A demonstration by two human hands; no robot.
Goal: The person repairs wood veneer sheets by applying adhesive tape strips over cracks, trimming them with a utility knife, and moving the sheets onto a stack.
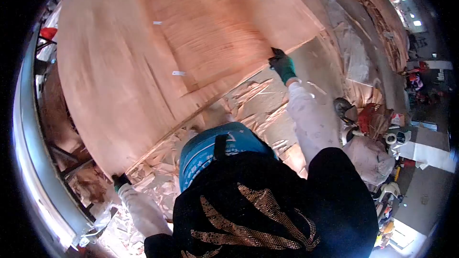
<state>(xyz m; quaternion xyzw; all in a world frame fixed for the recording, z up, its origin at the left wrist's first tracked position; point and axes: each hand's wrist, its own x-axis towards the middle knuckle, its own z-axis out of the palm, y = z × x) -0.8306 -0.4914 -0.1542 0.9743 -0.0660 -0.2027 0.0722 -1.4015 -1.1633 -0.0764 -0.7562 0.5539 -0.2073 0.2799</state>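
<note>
A wide stack of thin, reddish-brown wood veneer sheets (110,91) spreads out in front of me. On top lies a smaller veneer piece (210,33), smeared by motion. My right hand (284,65), in a dark green and black glove, is closed at the right end of this piece, near the stack's front edge. At the near left corner of the large sheet, my left hand (121,182), gloved too, has its fingers closed round the edge. Its fingertips are partly hidden. Small white tape strips (179,73) stick to the veneer along a seam.
Broken veneer scraps (253,98) litter the floor between me and the stack. A metal rail (36,162) runs along the left. To the right are more veneer piles (382,24), a red basket (372,117) and a pale sack (370,157).
</note>
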